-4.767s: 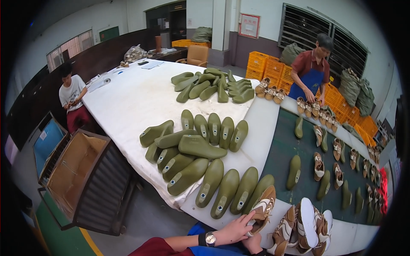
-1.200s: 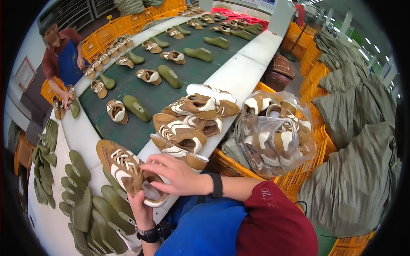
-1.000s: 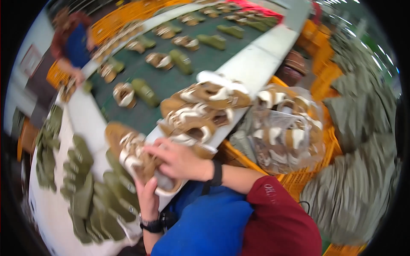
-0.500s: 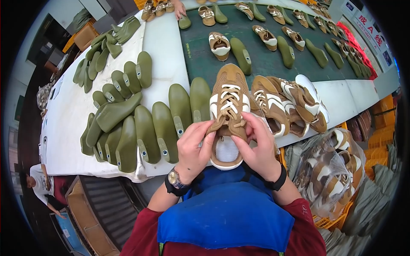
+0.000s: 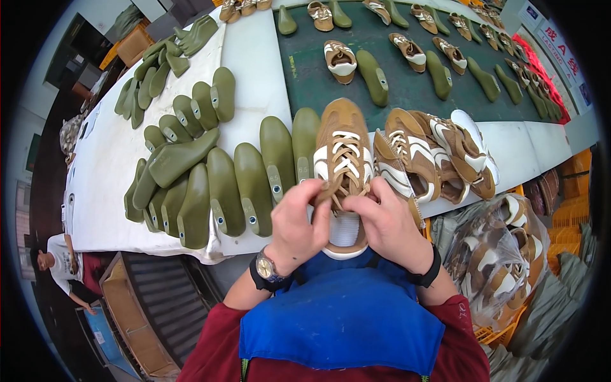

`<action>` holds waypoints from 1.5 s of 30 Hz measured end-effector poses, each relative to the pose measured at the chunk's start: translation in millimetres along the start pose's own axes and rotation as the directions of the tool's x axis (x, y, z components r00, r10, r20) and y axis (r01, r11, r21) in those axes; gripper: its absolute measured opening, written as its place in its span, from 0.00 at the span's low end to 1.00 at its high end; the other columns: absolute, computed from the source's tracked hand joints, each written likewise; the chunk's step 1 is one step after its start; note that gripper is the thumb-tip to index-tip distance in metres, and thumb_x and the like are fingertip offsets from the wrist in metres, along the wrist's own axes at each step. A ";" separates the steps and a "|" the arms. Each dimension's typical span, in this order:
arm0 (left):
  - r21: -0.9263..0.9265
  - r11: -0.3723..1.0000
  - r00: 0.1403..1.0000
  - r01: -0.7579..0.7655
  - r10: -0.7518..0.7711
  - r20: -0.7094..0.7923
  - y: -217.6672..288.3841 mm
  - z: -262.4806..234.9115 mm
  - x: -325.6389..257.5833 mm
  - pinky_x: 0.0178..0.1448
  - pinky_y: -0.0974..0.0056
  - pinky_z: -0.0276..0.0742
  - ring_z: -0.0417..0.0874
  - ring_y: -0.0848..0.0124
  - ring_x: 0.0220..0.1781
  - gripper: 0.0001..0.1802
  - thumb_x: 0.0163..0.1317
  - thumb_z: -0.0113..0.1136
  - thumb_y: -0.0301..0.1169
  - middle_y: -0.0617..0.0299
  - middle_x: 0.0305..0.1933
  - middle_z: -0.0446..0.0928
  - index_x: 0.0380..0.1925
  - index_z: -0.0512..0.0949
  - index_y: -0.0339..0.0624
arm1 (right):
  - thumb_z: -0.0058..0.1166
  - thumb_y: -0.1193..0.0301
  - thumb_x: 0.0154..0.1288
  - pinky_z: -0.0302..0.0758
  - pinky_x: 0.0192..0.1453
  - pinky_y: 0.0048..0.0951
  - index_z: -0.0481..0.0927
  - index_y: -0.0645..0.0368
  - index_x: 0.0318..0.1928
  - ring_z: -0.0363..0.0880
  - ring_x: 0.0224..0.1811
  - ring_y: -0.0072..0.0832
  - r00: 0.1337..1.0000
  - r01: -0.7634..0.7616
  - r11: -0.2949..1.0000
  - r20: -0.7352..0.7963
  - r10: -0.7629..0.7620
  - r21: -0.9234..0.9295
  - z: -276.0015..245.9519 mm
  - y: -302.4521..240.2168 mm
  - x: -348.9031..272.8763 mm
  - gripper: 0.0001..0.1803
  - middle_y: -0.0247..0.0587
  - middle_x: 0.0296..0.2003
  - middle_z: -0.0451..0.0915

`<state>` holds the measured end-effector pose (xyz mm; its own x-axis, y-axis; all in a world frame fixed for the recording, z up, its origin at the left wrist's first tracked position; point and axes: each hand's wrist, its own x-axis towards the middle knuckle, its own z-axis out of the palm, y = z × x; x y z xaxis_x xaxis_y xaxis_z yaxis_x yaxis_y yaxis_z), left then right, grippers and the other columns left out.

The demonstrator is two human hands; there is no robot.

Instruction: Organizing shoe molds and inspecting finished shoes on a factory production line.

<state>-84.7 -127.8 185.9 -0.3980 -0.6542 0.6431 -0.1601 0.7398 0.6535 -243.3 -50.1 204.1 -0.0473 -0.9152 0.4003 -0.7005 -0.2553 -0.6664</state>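
Note:
A brown and white lace-up sneaker (image 5: 342,118) points its toe away from me, its heel close to my blue apron. My left hand (image 5: 298,221) pinches the left edge of its collar near the top of the white laces. On the opposite edge, my right hand (image 5: 396,224) grips with thumb and bent fingers. Between the hands the pale insole (image 5: 344,230) shows through the shoe's opening. Left of the sneaker stands a row of green shoe lasts (image 5: 277,153); more sneakers (image 5: 414,143) lean together on its right.
A green conveyor belt (image 5: 305,83) beyond the white table carries sneakers and lasts in rows. At the lower right, a plastic bag of sneakers (image 5: 499,274) sits in a yellow crate (image 5: 503,334). A person (image 5: 62,264) is at the far left.
My fingers have shifted on the collar, with the right thumb now nearer the laces. The belt's rows have shifted slightly right and up in view. Another person's hand has left the top edge.

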 end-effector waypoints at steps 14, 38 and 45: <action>0.164 0.980 0.942 -0.110 0.050 0.333 13.1 -4.4 16.1 0.29 0.59 0.67 0.69 0.59 0.27 0.17 0.44 0.54 0.16 0.57 0.26 0.65 0.36 0.77 0.44 | 0.50 0.87 0.54 0.71 0.25 0.26 0.66 0.60 0.44 0.75 0.25 0.29 0.939 0.170 0.962 -0.333 -0.091 0.216 13.5 12.0 -8.2 0.17 0.42 0.30 0.72; 0.233 0.969 0.970 0.080 -0.129 0.205 -28.2 -17.9 1.7 0.36 0.57 0.73 0.75 0.57 0.31 0.27 0.55 0.59 0.25 0.56 0.31 0.72 0.57 0.68 0.43 | 0.65 0.65 0.50 0.74 0.30 0.33 0.76 0.57 0.37 0.77 0.28 0.38 0.997 0.011 0.998 0.076 -0.006 -0.057 45.8 21.2 -18.1 0.16 0.38 0.34 0.74; 0.743 0.657 0.735 0.130 -0.567 0.372 -51.9 -45.4 -14.4 0.32 0.56 0.76 0.80 0.54 0.29 0.39 0.56 0.60 0.44 0.48 0.29 0.77 0.65 0.56 0.46 | 0.62 0.61 0.52 0.74 0.26 0.41 0.74 0.56 0.30 0.78 0.24 0.45 0.967 -0.068 0.979 0.228 0.112 -0.192 79.4 62.5 -46.4 0.14 0.43 0.25 0.76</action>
<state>-29.7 -163.8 160.9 -0.5383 -0.8415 -0.0464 -0.8279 0.5176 0.2162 -228.4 -48.4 93.9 0.0382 -0.9848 0.1697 -0.8195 -0.1280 -0.5586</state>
